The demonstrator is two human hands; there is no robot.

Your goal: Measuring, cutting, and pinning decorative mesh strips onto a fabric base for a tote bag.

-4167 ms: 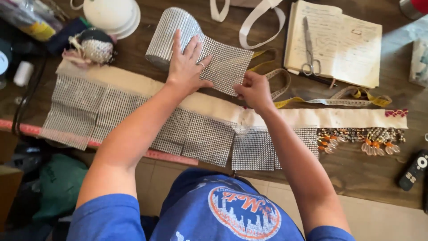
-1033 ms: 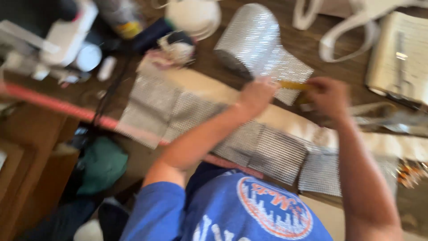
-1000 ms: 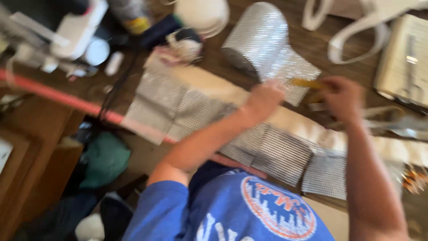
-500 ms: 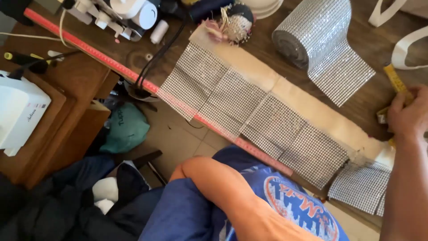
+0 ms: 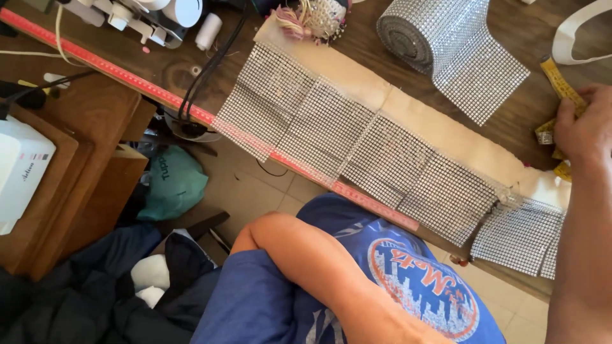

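The right hand (image 5: 583,127) rests at the right edge of the wooden table (image 5: 516,137), its fingers curled down onto a yellow measuring tape (image 5: 556,79), though whether they pinch it or only press it I cannot tell. The left arm is bent across the blue shirt (image 5: 414,286) with its hand out of view. Just left of the right hand, a cream fabric band (image 5: 433,130) runs across the table with squares of rhinestone mesh (image 5: 382,156) laid along it and overhanging the red-taped table edge (image 5: 159,95), and a roll of rhinestone mesh (image 5: 424,32) lies behind it.
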